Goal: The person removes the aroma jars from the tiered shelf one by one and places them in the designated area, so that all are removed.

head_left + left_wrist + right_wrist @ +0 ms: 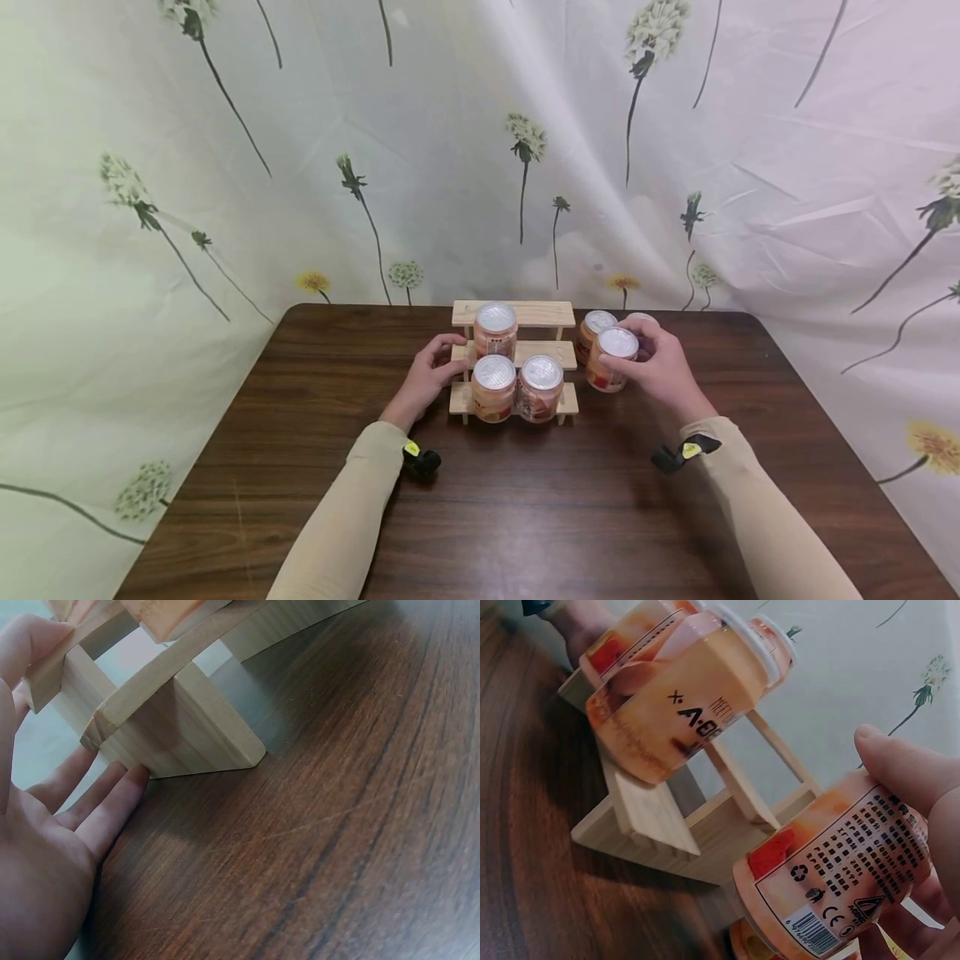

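My left hand [431, 375] grips the left end of a three-step wooden rack [543, 314]. In the left wrist view its thumb lies on a step and the other fingertips touch the side panel [202, 724]. A jar with a silver lid [497, 333] stands on the middle step, at the left. Two more such jars, a left one [492, 392] and a right one [540, 392], stand on the lowest step. To the right of the rack, my right hand [663, 367] holds another jar [832, 862], tilted in the right wrist view, between thumb and fingers.
Behind the held jar, a silver-lidded jar [588, 333] stands on the table beside the rack, and another jar [642, 317] shows partly behind my right hand. The dark wooden table [517, 517] ends at a dandelion-print cloth [450, 167].
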The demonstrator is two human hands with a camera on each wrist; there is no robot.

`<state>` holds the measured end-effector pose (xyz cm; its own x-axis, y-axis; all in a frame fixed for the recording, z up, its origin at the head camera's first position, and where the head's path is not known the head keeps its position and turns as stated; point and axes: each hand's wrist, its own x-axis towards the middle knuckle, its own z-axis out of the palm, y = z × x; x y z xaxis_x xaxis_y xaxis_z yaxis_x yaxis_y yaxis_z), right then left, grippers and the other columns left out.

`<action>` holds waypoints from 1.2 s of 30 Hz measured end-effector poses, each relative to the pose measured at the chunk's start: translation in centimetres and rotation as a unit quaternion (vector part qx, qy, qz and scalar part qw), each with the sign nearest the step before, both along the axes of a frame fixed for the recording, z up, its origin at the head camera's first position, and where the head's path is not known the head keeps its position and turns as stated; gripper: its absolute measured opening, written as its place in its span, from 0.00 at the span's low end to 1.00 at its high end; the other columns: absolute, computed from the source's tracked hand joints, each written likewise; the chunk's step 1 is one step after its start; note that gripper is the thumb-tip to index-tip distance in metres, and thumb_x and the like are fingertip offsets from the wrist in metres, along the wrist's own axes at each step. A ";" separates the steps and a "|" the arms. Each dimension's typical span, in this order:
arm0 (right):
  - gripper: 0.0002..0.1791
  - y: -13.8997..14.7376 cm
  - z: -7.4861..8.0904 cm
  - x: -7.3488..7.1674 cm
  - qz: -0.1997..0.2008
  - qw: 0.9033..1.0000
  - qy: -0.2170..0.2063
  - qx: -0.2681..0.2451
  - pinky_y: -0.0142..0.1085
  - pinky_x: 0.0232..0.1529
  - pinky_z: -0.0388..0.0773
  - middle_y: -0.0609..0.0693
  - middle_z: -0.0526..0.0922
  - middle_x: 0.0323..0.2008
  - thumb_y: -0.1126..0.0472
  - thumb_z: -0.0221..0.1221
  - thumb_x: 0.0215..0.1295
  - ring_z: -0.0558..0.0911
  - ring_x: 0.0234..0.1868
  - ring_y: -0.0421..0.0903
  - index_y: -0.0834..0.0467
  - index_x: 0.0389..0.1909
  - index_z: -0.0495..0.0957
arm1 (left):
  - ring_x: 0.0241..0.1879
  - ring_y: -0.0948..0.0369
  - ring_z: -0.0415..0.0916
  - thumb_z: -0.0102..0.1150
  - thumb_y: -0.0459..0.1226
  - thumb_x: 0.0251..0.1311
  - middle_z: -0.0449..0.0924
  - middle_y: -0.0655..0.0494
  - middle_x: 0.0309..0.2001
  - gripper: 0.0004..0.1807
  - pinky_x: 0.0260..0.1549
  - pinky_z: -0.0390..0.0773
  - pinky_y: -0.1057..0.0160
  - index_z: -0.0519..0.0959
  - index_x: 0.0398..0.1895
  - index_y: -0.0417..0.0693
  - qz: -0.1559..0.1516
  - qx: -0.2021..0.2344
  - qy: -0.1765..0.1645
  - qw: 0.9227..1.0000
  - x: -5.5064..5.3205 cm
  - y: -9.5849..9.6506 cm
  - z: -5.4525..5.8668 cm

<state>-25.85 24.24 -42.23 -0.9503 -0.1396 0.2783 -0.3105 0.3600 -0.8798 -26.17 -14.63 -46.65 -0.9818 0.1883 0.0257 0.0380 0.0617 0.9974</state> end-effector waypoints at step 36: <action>0.32 0.3 -3.4 0.4 0.006 0.997 -0.049 0.059 0.29 0.51 0.77 0.60 0.63 0.79 0.56 0.78 0.59 0.79 0.59 0.53 0.61 0.61 0.78 | 0.51 0.58 0.77 0.64 0.32 0.71 0.75 0.38 0.63 0.23 0.51 0.83 0.53 0.73 0.66 0.40 0.001 0.007 -0.004 1.000 -0.1 0.1 0.1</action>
